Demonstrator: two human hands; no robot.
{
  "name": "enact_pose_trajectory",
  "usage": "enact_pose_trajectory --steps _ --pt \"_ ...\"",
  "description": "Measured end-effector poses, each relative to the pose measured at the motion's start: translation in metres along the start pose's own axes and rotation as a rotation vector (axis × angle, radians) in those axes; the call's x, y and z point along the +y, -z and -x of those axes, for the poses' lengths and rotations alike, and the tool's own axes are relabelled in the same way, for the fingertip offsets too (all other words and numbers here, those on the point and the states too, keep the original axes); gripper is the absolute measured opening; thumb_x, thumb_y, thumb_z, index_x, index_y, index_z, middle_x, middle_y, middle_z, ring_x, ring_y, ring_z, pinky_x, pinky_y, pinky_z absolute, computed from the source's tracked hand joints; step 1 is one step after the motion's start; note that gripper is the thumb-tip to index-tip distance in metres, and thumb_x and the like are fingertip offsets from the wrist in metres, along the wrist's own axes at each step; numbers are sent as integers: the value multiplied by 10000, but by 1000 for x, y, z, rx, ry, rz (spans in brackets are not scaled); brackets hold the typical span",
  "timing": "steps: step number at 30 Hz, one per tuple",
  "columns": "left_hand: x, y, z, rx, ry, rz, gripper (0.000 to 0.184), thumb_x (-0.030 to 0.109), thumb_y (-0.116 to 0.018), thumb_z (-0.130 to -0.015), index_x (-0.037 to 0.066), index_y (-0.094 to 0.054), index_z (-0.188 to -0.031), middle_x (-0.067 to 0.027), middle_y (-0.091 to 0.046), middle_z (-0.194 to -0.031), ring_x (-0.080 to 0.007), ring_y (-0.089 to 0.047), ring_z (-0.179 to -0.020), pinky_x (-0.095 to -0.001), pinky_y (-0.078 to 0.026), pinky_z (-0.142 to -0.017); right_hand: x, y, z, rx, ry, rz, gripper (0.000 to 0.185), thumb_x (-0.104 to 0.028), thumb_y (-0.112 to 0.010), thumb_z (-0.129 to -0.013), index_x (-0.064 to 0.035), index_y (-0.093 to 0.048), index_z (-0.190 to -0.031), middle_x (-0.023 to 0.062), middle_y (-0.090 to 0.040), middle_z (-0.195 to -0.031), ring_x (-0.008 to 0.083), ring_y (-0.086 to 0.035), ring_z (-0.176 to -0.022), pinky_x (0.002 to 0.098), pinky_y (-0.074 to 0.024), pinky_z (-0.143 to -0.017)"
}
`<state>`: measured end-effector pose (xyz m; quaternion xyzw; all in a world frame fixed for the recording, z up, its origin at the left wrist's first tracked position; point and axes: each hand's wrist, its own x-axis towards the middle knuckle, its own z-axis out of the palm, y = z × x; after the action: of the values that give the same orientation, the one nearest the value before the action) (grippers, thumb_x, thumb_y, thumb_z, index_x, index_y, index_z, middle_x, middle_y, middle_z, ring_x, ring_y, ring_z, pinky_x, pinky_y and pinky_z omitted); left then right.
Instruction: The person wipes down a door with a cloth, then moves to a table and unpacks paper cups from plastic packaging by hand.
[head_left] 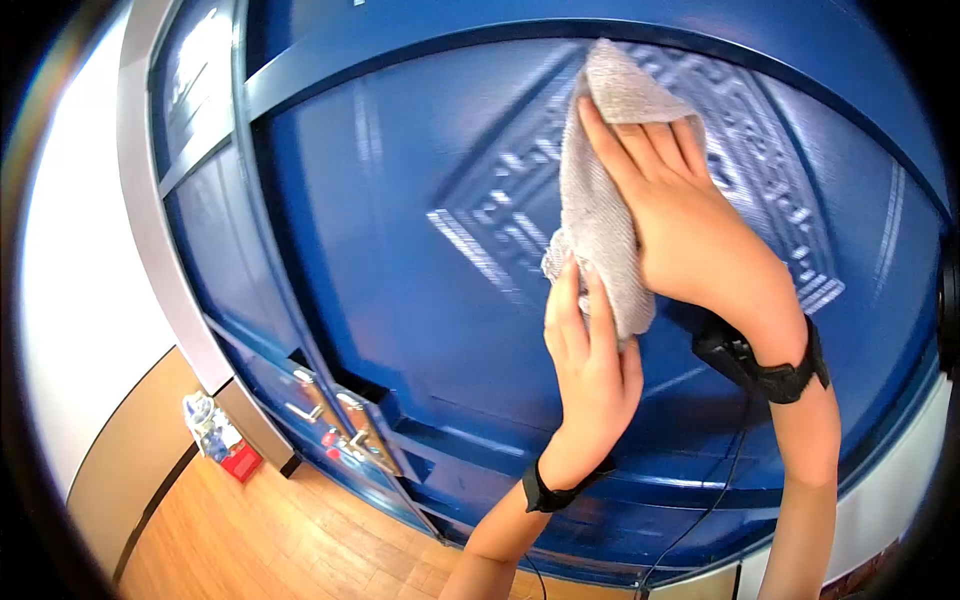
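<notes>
A grey cloth (597,195) lies folded and bunched against the patterned panel of a blue door (360,220). My right hand (690,215) presses the cloth to the raised pattern, its fingers extended and their tips tucked under the cloth's folded upper flap. Lower down, my left hand (592,375) grips the crumpled bottom end of the same cloth with its fingertips. The left thumb is partly visible beside the cloth's lower edge. Both wrists wear black bands.
Door handles (350,435) with a red item hanging by them are at the lower left. A red box (240,460) with plastic-wrapped things stands by the wall on the wooden floor (260,540). A thin black cable (715,500) hangs below my right wrist.
</notes>
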<state>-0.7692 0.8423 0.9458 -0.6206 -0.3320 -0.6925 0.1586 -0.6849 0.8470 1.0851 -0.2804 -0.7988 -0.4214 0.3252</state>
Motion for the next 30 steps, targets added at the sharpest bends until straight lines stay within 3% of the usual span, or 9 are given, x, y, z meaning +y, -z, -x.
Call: enact_pose_trajectory --steps 5,6,7,9,11,17,21,24,30 --pt "-69 57 -29 34 71 -100 651 -86 -517 -734 -65 -279 -1339 -278 -277 -1369 -421 -285 -1259 -443 -235 -1054 -54 -56 -73 115 32 -59 797 -168 -610 -737 25 -218 -1403 219 -350 -1360 355 -258 -1302 482 -103 -1097" --pt "-81 66 -34 48 90 -91 641 -89 -513 -741 -58 -283 -1338 -266 -281 -1373 -413 -284 -1263 -441 -230 -1058 -67 -68 -88 218 28 33 688 -190 -597 -680 66 -405 -1290 171 -460 -1291 289 -350 -1249 420 -140 -1090" --pt "-94 78 -41 62 81 -78 648 -93 -511 -737 -53 -280 -1342 -258 -282 -1376 -409 -280 -1268 -437 -225 -1062 -75 -69 -101 46 -6 -86 790 -142 -597 -730 38 -217 -1399 221 -323 -1390 352 -232 -1328 478 -78 -1104" --pt "-119 96 -51 79 59 -117 655 -96 -507 -736 -47 -275 -1347 -260 -280 -1375 -412 -277 -1270 -434 -219 -1066 -93 -84 -126 12 -21 -55 781 -139 -575 -731 42 -214 -1400 225 -308 -1405 346 -212 -1345 473 -62 -1108" --pt "-142 113 -57 122 77 -147 670 -97 -504 -738 -41 -255 -1358 -254 -290 -1370 -403 -282 -1272 -419 -213 -1069 -113 -112 -151 115 -24 98 677 -274 -505 -772 31 -351 -1356 160 -378 -1397 271 -271 -1327 426 -63 -1104" --pt "-223 147 -60 256 144 -92 638 -90 -515 -741 -50 -287 -1335 -284 -300 -1351 -444 -297 -1237 -462 -237 -1038 -180 -161 -225 -100 -17 153 665 -396 -387 -827 -49 -321 -1391 111 -296 -1459 233 -213 -1362 437 -4 -1108" --pt "-232 150 -53 289 193 -117 587 -39 -503 -794 -73 -258 -1326 -313 -305 -1309 -463 -301 -1216 -472 -237 -1023 -206 -227 -256 196 72 192 376 -200 -264 -910 -105 -428 -1235 47 -478 -1197 168 -412 -1143 341 -230 -1040" --pt "-233 144 -48 316 230 -100 554 -39 -490 -794 -93 -265 -1297 -339 -309 -1278 -483 -313 -1180 -486 -245 -1007 -207 -254 -266 194 109 951 294 -157 -250 -946 -104 -380 -1205 55 -437 -1032 163 -430 -986 257 -332 -857" --pt "-215 123 -12 335 188 -230 600 83 -583 -778 -129 -259 -1237 -344 -345 -1134 -474 -349 -1060 -514 -258 -947 -230 -278 -229 21 234 933 345 -273 -273 -973 -110 -360 -1264 60 -432 -1267 169 -400 -1177 297 -309 -985"
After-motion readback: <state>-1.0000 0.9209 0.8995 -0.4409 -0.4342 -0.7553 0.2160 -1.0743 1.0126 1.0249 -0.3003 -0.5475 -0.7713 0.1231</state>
